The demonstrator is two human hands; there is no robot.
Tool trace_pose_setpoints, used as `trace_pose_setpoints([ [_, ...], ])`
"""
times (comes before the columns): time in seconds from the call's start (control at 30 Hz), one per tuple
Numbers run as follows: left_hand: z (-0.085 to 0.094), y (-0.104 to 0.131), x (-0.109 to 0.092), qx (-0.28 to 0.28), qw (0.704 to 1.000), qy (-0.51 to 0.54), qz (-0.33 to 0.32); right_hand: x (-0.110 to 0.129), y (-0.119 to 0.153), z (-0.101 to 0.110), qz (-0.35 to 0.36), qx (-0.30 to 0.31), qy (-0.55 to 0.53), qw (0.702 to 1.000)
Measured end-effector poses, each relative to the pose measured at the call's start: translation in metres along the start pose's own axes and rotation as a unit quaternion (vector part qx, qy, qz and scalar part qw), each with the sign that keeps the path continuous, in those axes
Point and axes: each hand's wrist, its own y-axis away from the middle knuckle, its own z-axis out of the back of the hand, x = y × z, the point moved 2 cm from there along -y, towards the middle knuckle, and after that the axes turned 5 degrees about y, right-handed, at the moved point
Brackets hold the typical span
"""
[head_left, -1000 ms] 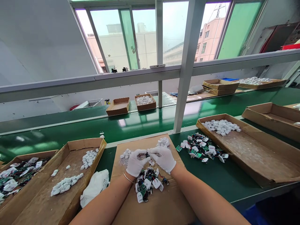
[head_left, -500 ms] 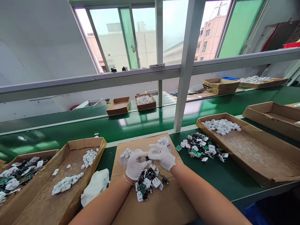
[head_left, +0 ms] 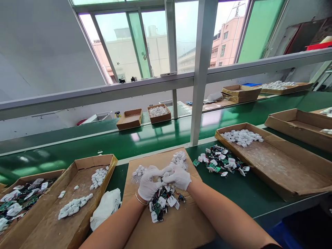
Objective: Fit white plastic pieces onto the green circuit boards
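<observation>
white-gloved, both hands meet over a flat sheet of cardboard [head_left: 171, 228] on the green bench [head_left: 249, 193]. the left hand [head_left: 147, 183] and the right hand [head_left: 178, 177] are curled in close, fingertips touching, pinching a small white part [head_left: 166, 174] between them; what the part is cannot be told, as the gloves hide most of it. just below the hands, on the same cardboard, lies a heap of green circuit boards with white plug pieces [head_left: 164, 204]. two little piles of white shells sit beyond the hands, one at the left [head_left: 138, 171] and one at the right [head_left: 178, 158]. a crumpled white cloth [head_left: 105, 207] lies beside the cardboard's left edge, against a cardboard tray [head_left: 77, 221] holding more white pieces. right of the hands, on the bare bench, is another scatter of boards and plugs [head_left: 221, 163], and past it a long cardboard tray [head_left: 280, 166] with white shells at its far end.
</observation>
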Motion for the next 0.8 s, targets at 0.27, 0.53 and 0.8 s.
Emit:
trace_pose_setpoints([
  [0.27,0.004,-0.006,0.003,0.024,0.998,-0.054,-0.003,0.017,0.002,-0.005,0.023,0.015,0.090,0.996],
  [0.53,0.002,-0.005,-0.004,0.042,0.994,-0.098,-0.011,0.018,0.005,-0.004,0.065,-0.060,0.286,0.954],
  [0.8,0.004,-0.005,0.000,0.030,0.997,-0.068,-0.017,0.015,0.003,-0.004,0.060,-0.063,0.219,0.972],
])
